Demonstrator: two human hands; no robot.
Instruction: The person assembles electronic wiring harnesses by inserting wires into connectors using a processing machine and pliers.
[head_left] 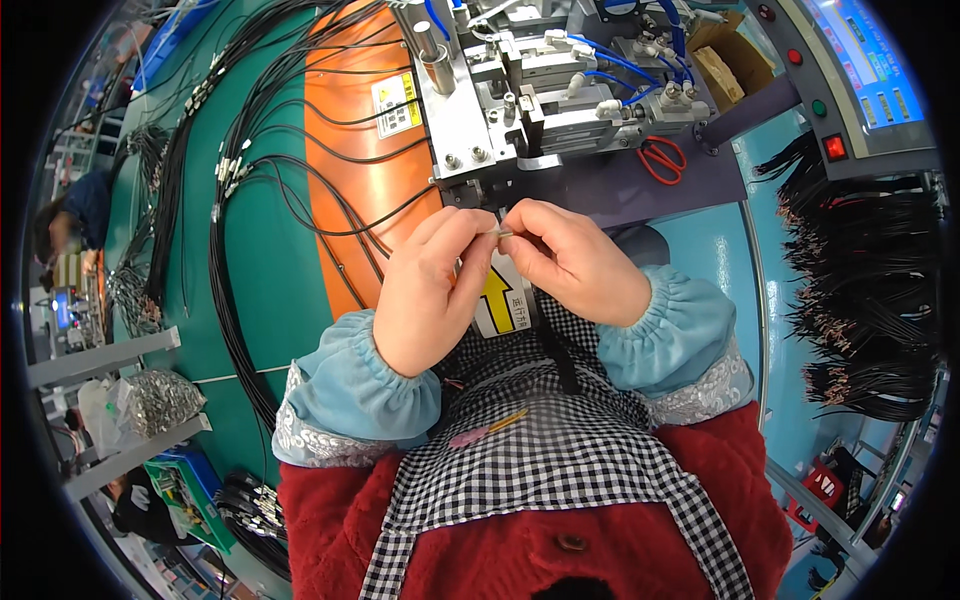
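Counter: on the green counter point(283, 310) we have a black cable bundle point(216, 270); we cannot tell whether those cables are finished.
Left hand: our left hand point(425, 285) grasps 1 end of a small piece point(504, 234) between thumb and finger.
Small piece: it sits between our fingertips, near the machine point(560, 105); we judge this 1 to be partway through handling, not yet set down.
Right hand: our right hand point(578, 258) pinches the other end.
Scissors: the red scissors point(662, 160) lie beside the machine, unused by us.
Hanging cables: many black hanging cables point(860, 265) at far right; whether they are done or waiting, we cannot tell.
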